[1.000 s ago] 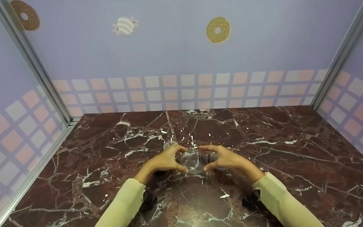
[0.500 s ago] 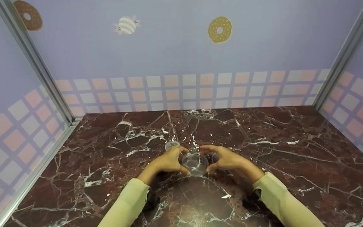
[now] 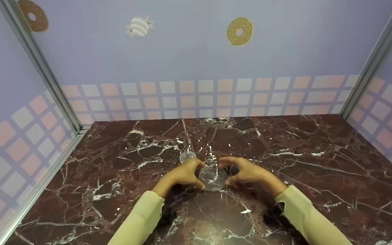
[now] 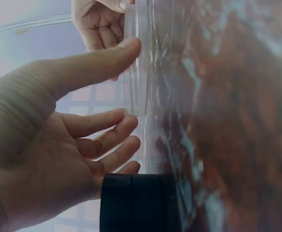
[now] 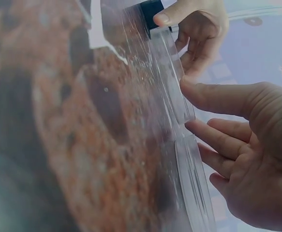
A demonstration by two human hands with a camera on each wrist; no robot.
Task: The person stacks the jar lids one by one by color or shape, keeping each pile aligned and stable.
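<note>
A clear, shallow round plastic container (image 3: 213, 178) lies low over the marble tabletop between both hands. My left hand (image 3: 185, 173) grips its left side, the thumb at the near edge and the fingers at the far edge. From the opposite side my right hand (image 3: 245, 172) holds it the same way, thumb and forefinger at the rim. In the right wrist view a second clear container (image 5: 195, 183) stands beside the right fingers. Beside the left hand's fingers, in the left wrist view, is a black cylinder (image 4: 136, 203).
Behind the left hand a small round clear-topped thing (image 3: 187, 156) sits on the dark red marble table (image 3: 114, 163). Patterned panels (image 3: 182, 51) enclose the back and sides, joined by metal posts (image 3: 373, 58).
The whole head view has shifted slightly to the left, so everything appears a little further right. Both hands keep their hold on the clear container; it has come slightly nearer.
</note>
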